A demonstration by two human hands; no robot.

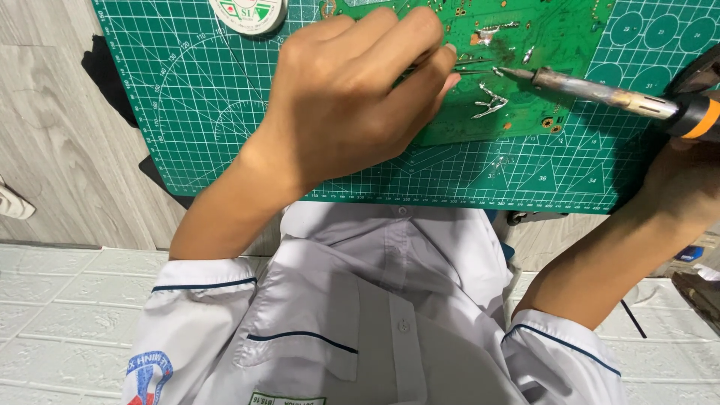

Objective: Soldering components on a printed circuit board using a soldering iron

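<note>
While the left hand pinches a pair of thin metal tweezers between thumb and curled fingers, their tips lie on the green circuit board just beyond its knuckles. The board rests flat on a green cutting mat printed with a white grid, and much of its near left part is hidden under that hand. Coming in from the right hand's side, the tip of a soldering iron meets the board almost at the tweezer tips, beside a darkened, scorched patch. Its metal shaft is discoloured, and it runs back to an orange and black collar at the frame's right edge. The right hand sits below that collar at the edge of view; its fingers are mostly cut off, so I cannot tell for sure how it is closed, though the iron's handle seems to lie in it. Small bright blobs and splashes of solder lie on the board just nearer the body than the two tool tips, and a few more specks sit on the mat below them. Beyond the left hand, at the top of the frame, a round spool of solder wire rests on the mat. The mat lies on a pale wood-grain bench. Both forearms are bare, coming out of the short sleeves of a white shirt with dark piping.
</note>
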